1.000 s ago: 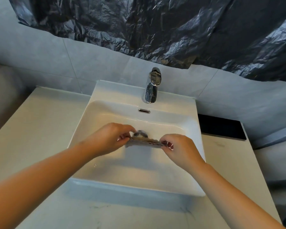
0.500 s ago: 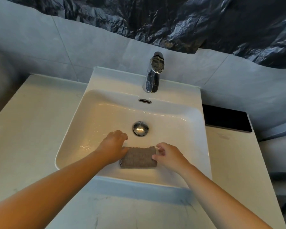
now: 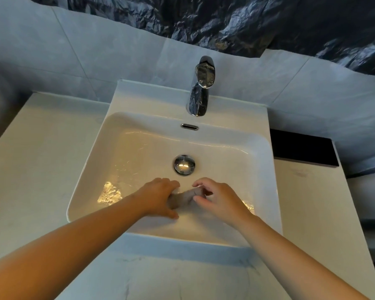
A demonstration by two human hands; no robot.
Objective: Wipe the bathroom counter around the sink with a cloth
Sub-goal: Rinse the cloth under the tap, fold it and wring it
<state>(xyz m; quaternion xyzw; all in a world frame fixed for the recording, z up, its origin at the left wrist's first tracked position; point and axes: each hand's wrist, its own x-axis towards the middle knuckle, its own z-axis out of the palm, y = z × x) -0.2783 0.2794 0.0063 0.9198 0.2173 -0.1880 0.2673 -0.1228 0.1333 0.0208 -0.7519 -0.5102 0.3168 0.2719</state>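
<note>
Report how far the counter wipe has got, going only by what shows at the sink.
Done: nothing on the counter looks wiped; faint smudges show on its front strip. In hand: both hands, left hand and right hand, bunch the cloth inside the sink, near the drain; the faucet runs no water. Left: all the wiping around the sink.

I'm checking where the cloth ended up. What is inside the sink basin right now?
In the sink, a bunched grey cloth sits between the left hand and right hand, near the metal drain. The hands cover most of it.
</note>
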